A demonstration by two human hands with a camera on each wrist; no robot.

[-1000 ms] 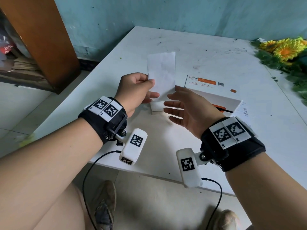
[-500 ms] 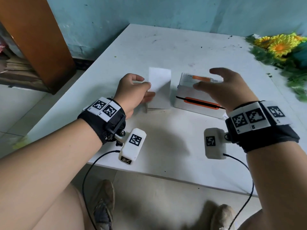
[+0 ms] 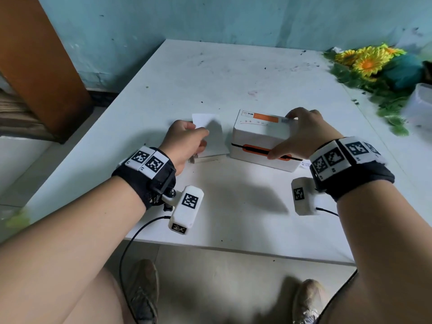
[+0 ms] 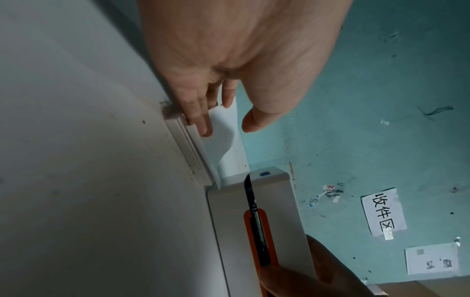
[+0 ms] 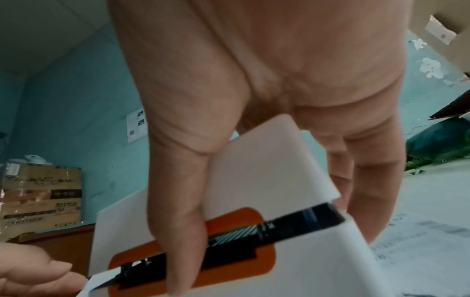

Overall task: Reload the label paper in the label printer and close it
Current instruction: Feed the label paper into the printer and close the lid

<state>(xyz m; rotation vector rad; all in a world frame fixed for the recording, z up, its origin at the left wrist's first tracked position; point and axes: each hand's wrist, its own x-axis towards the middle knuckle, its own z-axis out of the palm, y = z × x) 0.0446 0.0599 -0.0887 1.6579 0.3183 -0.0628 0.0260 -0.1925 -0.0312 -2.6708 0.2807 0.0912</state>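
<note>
White and scuffed, the tabletop [image 3: 233, 206] runs from the person's knees toward a teal wall [image 3: 210, 17], with bare floor and two shoes showing under its near edge. Nearest on it, the left hand [image 3: 184, 142] pinches the top sheet of a fan-folded label paper stack [image 3: 211, 157], thumb above and fingers beneath, lifting that sheet [image 3: 205, 120] off the pile; the wrist view shows the stack's layered edge lying just beside the printer's left end. Just right of it sits the label printer [image 3: 261, 139], a white box with an orange-framed black paper slot [image 3: 257, 149] across its front. Its lid looks down, or very nearly so. The right hand [image 3: 306, 134] clamps the printer, thumb pressed on the orange slot and fingers curled over the lid's far right edge. Printed paper [image 3: 305, 164] peeks out from under the printer's right corner. Farther right lie artificial sunflowers [image 3: 367, 61] and a translucent plastic tub [image 3: 420, 106] whose contents cannot be made out.
</note>
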